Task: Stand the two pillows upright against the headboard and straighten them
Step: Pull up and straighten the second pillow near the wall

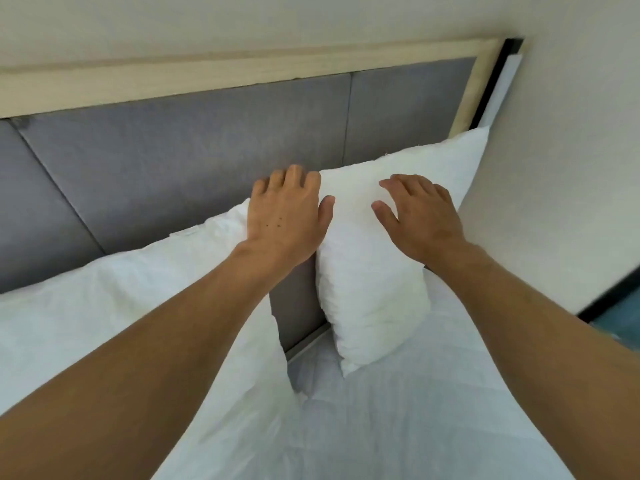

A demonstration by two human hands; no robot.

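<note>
Two white pillows stand against the grey padded headboard (194, 161). The left pillow (114, 306) leans wide and low; the right pillow (367, 271) stands taller, its top corner reaching the wall. A narrow gap of headboard shows between them. My left hand (285, 216) lies over the left pillow's upper right corner, fingers slightly bent, thumb touching the right pillow's left edge. My right hand (419, 216) rests flat on the front of the right pillow near its top, fingers apart. Neither hand clasps anything.
A pale wooden frame (207, 74) borders the headboard, with cream wall above and to the right. White bedding (398, 410) covers the mattress below the pillows. A dark strip and a bluish floor patch (613, 323) show at the right edge.
</note>
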